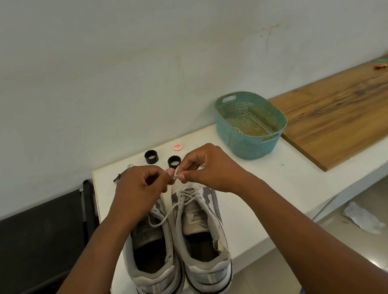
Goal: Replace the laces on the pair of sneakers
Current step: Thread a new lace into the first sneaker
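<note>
Both hands, the left hand (140,183) and the right hand (206,167), pinch the white lace (167,213) above the right sneaker (201,234) standing below them on the tabletop (269,186), so a sharp pull could knot the lace.

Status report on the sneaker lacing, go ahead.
Left hand and right hand both pinching the white lace above the right sneaker. Lace threaded through front eyelets. Nothing in the way.
</note>
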### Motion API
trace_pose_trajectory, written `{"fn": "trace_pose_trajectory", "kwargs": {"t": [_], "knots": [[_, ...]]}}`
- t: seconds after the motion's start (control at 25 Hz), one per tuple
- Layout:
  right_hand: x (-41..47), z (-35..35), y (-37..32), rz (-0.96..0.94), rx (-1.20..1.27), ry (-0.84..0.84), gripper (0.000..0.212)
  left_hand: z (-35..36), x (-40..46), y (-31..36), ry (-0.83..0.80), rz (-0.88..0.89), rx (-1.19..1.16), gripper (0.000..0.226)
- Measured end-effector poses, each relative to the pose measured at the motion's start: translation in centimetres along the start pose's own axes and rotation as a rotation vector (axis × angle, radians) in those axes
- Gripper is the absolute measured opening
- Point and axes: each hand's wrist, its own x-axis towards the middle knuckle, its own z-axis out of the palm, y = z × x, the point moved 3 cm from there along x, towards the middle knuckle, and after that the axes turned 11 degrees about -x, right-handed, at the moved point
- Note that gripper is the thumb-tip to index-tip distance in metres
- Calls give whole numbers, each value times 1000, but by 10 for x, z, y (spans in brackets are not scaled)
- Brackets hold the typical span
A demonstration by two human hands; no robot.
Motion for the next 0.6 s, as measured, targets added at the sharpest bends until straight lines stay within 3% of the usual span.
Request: {"fn": "trace_pose_trajectory", "kwargs": {"t": [0.08, 0.28, 0.48, 0.6], "knots": [[1, 1, 2, 19, -15, 33, 2, 0, -1, 3, 50, -16, -34, 25], [2, 1, 4, 47, 6, 77, 1, -3, 0, 3, 67, -79, -377, 6], [3, 2, 4, 41, 34, 55, 3, 2, -1, 8, -86, -62, -551, 20], [4, 2, 5, 47, 43, 53, 6, 3, 0, 7, -77, -15, -519, 19]]}}
